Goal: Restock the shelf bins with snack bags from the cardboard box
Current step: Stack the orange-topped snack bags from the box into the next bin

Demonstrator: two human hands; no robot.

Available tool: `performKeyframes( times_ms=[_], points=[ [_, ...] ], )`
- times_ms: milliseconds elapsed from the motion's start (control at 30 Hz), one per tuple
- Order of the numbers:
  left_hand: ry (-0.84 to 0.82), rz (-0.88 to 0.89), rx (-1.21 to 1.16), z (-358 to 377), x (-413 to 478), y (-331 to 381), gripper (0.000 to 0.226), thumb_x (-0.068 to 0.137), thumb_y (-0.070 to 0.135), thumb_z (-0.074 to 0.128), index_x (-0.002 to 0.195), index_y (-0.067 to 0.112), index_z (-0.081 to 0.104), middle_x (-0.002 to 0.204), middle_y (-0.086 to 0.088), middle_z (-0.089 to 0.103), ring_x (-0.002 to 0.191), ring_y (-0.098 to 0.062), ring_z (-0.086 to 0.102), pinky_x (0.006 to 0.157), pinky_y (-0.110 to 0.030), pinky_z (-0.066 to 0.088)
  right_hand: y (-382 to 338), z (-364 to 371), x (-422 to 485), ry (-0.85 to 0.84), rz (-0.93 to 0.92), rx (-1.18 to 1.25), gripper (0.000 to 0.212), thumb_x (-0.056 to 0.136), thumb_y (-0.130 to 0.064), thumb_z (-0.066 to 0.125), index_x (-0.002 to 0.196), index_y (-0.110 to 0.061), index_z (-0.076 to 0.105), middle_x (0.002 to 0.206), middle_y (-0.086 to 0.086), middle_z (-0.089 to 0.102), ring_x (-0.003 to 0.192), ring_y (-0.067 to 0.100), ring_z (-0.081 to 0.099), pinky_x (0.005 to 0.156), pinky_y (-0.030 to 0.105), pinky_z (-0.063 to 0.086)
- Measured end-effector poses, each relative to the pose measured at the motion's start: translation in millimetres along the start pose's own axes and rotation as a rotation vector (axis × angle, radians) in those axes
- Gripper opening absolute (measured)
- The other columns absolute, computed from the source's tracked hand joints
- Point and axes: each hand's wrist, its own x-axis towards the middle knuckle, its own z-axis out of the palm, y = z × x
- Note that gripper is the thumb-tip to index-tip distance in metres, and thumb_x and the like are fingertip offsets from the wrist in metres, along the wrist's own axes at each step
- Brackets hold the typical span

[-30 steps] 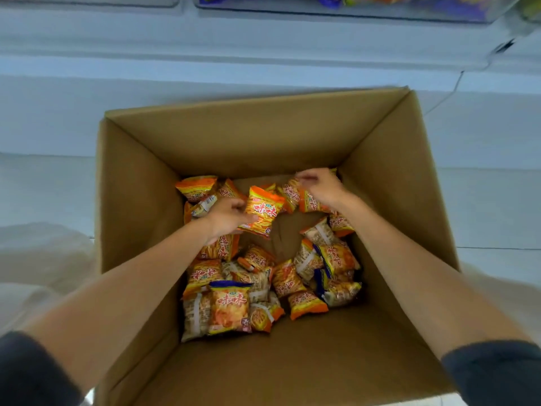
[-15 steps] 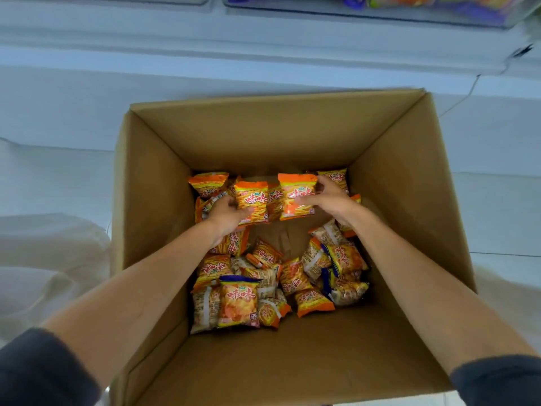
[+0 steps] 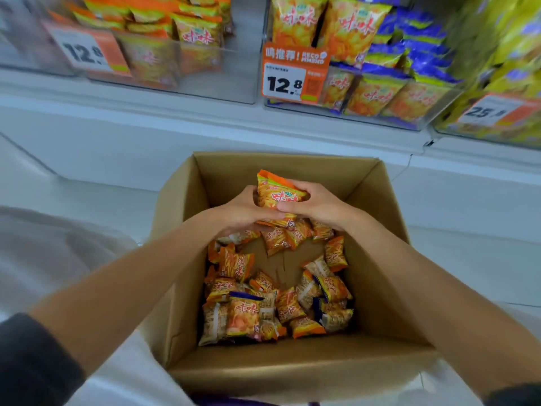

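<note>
Both hands meet over the far end of the cardboard box (image 3: 369,230). The left hand (image 3: 243,209) and right hand (image 3: 319,205) are each curled round a small bundle of snack bags (image 3: 275,192), squeezing it between them, thumbs on top. The bundle is orange and sits at about the height of the box's rim, just short of its far wall.

Below, loose bags (image 3: 243,315) lie in a rough ring on the box floor, most orange, a few with blue edges (a bare patch of cardboard shows in the middle). Some lie directly under the hands.

Between the hands and the shelf stand the far wall of the box and then a white ledge (image 3: 175,118). Above the ledge are clear bins. The left bin (image 3: 241,71) holds orange bags towards its left and back, with bare space at its right front. The middle bin (image 3: 366,118) is packed with orange and blue bags, and a price tag (image 3: 288,82) reading 12.8 is stuck on its front. The right bin (image 3: 480,138) holds yellow-green bags, blurred. Dark sleeves (image 3: 32,364) cover the upper forearms.
</note>
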Motion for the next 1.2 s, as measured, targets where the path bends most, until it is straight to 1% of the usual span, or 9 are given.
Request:
performKeyframes(
  times_ms=[133,233,433,567,633,833,967,1067,1200],
  points=[
    [0.026,0.153,0.094,-32.6,-34.6,39.7,0.092,0.072,0.013,0.085,0.144,0.019,0.028,0.135,-0.001,0.053,0.114,-0.018,0.061,0.086,-0.034,0.057,-67.7,-5.2,-11.7,-0.054,-0.083,-0.015,0.083,0.079,-0.023,0.079,0.148,-0.031,0.034,0.130,-0.009,0.051,0.112,0.008,0.059,0.085,0.025,0.055],
    [0.110,0.308,0.231,-58.7,-60.7,74.8,0.093,0.072,0.008,0.084,0.145,0.019,0.028,0.135,-0.001,0.049,0.116,-0.016,0.056,0.081,-0.025,0.054,-124.4,-3.4,-8.1,0.042,-0.232,-0.398,0.092,0.073,-0.030,0.084,0.149,-0.031,0.030,0.143,-0.001,0.032,0.126,0.013,0.042,0.100,0.030,0.045],
    [0.328,0.672,0.329,-122.7,-80.6,142.8,0.092,0.065,0.013,0.091,0.138,0.012,0.035,0.127,-0.004,0.056,0.112,-0.017,0.061,0.081,-0.023,0.056,-248.7,4.9,10.3,0.293,-0.517,-0.869,0.069,0.070,-0.028,0.083,0.126,-0.017,0.044,0.126,0.007,0.046,0.116,0.023,0.044,0.093,0.034,0.042],
    [0.369,0.781,0.370,-160.9,-78.2,195.1,0.078,0.069,0.007,0.087,0.131,0.011,0.039,0.113,0.007,0.060,0.097,0.001,0.060,0.073,-0.012,0.051,-308.1,-1.6,43.8,0.334,-0.505,-0.981,0.082,0.074,-0.029,0.081,0.141,-0.015,0.036,0.130,0.009,0.035,0.113,0.022,0.044,0.088,0.027,0.038],
    [0.383,0.756,0.454,-178.2,-67.8,215.5,0.078,0.069,0.017,0.088,0.130,0.012,0.040,0.116,0.006,0.058,0.102,-0.003,0.058,0.073,-0.012,0.048,-326.4,-8.8,65.1,0.336,-0.453,-1.013,0.083,0.075,-0.031,0.080,0.144,-0.014,0.037,0.126,0.009,0.033,0.108,0.024,0.046,0.088,0.029,0.041],
    [0.354,0.519,0.769,-208.8,-29.7,244.0,0.087,0.067,0.033,0.089,0.137,0.014,0.040,0.119,0.007,0.048,0.108,-0.014,0.049,0.089,-0.030,0.043,-327.8,-17.7,123.5,0.270,-0.317,-1.031,0.071,0.073,-0.022,0.082,0.132,-0.010,0.045,0.120,0.009,0.045,0.099,0.025,0.052,0.078,0.032,0.046],
    [0.264,0.496,0.673,-228.0,-14.9,242.9,0.080,0.069,0.023,0.088,0.138,0.025,0.048,0.127,0.002,0.053,0.115,-0.018,0.053,0.101,-0.034,0.046,-303.1,-10.7,149.9,0.155,-0.178,-0.920,0.059,0.080,-0.013,0.073,0.132,-0.010,0.047,0.121,0.007,0.054,0.100,0.020,0.051,0.078,0.030,0.045],
    [0.249,0.551,0.681,-233.3,-9.2,233.0,0.048,0.079,0.023,0.080,0.123,0.021,0.064,0.112,0.005,0.063,0.100,-0.009,0.057,0.084,-0.019,0.045,-292.3,-5.0,158.1,0.114,-0.114,-0.620,0.049,0.075,-0.007,0.058,0.124,-0.003,0.057,0.122,0.025,0.056,0.092,0.022,0.049,0.073,0.032,0.040],
    [0.287,0.612,0.761,-235.3,-4.3,223.1,0.033,0.086,0.024,0.073,0.118,0.020,0.069,0.088,0.014,0.060,0.081,-0.002,0.055,0.072,-0.017,0.040,-284.2,-8.8,159.7,0.074,-0.077,-0.459,0.046,0.090,-0.006,0.055,0.134,-0.015,0.052,0.133,0.015,0.053,0.118,0.030,0.056,0.100,0.049,0.048]
  ],
)
